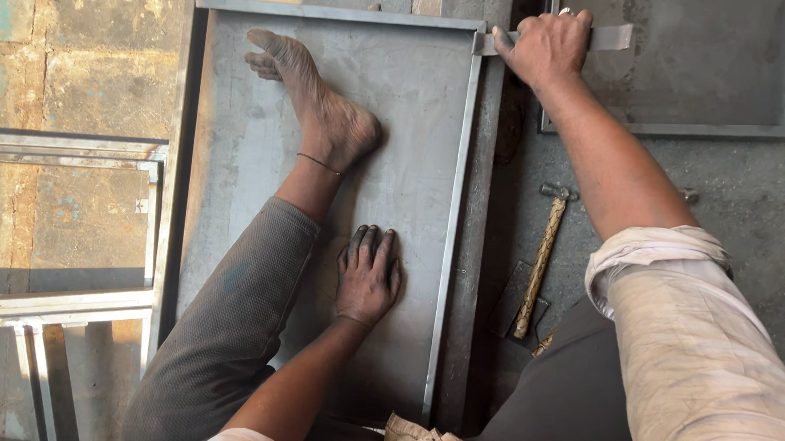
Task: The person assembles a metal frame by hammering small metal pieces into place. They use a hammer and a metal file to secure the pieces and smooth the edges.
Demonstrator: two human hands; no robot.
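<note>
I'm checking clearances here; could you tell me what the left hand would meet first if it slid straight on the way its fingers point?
Probably the bare foot, planted on the metal sheet just beyond the left hand.

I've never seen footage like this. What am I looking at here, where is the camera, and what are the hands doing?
No machine here: a person works with bare hands, and the one camera sits on their head, looking down. That is why you see their own arms, knees and a bare foot.

On the floor lies a shallow grey metal tray with a raised rim. The foot rests on it, and the left hand lies flat on the sheet, fingers spread, holding nothing.

The right hand reaches to the tray's far right corner and grips a flat metal strip laid across the rim.

Beside the tray lies a wooden-handled hammer, untouched. A second tray lies beyond, and metal frames on the left.
</note>
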